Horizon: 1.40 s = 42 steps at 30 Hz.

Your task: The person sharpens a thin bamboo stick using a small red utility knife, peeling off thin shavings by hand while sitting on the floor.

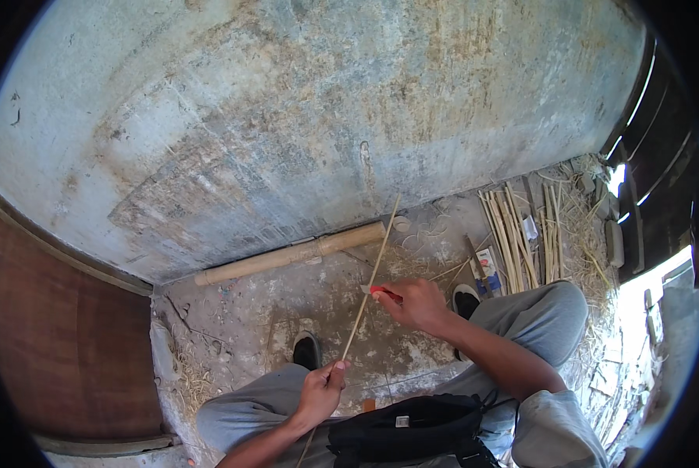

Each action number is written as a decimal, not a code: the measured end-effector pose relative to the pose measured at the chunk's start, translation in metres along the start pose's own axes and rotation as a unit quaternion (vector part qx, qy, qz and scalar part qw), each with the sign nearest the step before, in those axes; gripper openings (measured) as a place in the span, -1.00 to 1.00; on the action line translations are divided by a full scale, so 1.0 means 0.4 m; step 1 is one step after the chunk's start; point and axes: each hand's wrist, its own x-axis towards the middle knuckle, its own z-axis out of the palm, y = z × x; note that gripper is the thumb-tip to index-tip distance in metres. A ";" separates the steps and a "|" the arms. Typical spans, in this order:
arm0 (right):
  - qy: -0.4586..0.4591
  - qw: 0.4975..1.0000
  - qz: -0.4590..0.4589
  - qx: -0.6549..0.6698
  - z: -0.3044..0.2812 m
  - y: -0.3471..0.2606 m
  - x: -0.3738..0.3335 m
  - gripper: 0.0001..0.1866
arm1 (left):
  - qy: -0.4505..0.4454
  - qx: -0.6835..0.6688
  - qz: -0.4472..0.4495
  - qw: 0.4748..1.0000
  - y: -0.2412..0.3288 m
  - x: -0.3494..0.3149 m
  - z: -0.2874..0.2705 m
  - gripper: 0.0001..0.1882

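A long, thin bamboo strip (pixel 356 324) slants up and away in front of me, its far tip near the wall. My left hand (pixel 321 396) is closed around its lower part, thumb on top. My right hand (pixel 416 303) grips a red-handled utility knife (pixel 386 294), and the short blade lies against or right beside the strip, about midway along it. Whether the blade cuts into the strip is too small to tell. The strip's lower end passes below my left hand toward the bottom edge.
A thick bamboo pole (pixel 291 255) lies along the foot of the stained wall (pixel 303 140). Several split bamboo strips (pixel 509 234) lie at the right, beside a long dark blade (pixel 477 261) and a blue-and-white packet (pixel 487 269). A black waist bag (pixel 412 429) sits across my lap. Shavings litter the floor.
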 end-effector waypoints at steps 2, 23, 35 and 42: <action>0.005 1.000 0.005 -0.002 0.002 0.000 -0.001 -0.69 | 0.002 0.014 -0.001 1.000 0.013 -0.002 -0.003 -0.55; -0.009 0.997 0.002 0.073 0.013 -0.053 -0.031 -0.70 | -0.046 -0.097 -0.055 0.993 -0.013 -0.008 -0.017 -0.55; -0.030 0.996 -0.053 0.065 0.020 -0.035 -0.066 -0.68 | -0.022 -0.119 -0.055 0.991 0.008 -0.011 -0.009 -0.58; -0.028 0.998 -0.041 0.039 0.014 -0.044 -0.065 -0.69 | -0.011 -0.058 -0.004 0.998 -0.013 -0.016 -0.006 -0.56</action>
